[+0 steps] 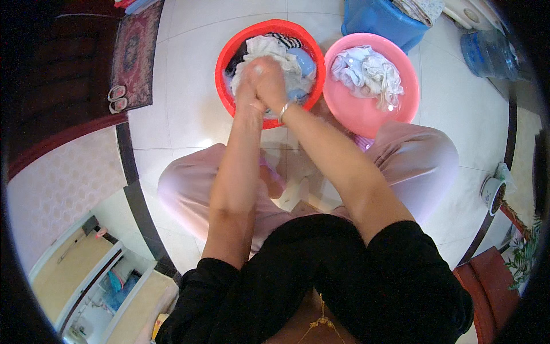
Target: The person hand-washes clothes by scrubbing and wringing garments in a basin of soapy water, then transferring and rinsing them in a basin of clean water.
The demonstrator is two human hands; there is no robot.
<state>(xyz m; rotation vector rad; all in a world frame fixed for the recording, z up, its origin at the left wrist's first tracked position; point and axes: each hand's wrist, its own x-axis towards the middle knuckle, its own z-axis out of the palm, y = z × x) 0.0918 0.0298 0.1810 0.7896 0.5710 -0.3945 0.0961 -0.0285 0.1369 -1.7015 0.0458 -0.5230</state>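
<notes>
My left hand (pixel 249 86) and my right hand (pixel 271 81) press together over a red plastic basin (pixel 223 92). Both are closed on a white wet cloth (pixel 268 46), whose gripped part is mostly hidden by the fingers. A white spot, perhaps suds, shows on the knuckles. Around the cloth in the basin lie a black-and-white striped fabric (pixel 287 40), a dark garment (pixel 235 60) and light blue pieces (pixel 303 62). A bracelet (pixel 283 112) circles my right wrist.
A pink basin (pixel 365 116) with wet white and pale blue laundry (pixel 369 69) touches the red one's right side. Behind it stands a blue tub (pixel 378 26). Farther out are a water jug (pixel 487 53), a potted plant (pixel 493 195), a patterned mat (pixel 136 56) and slippers (pixel 117 99).
</notes>
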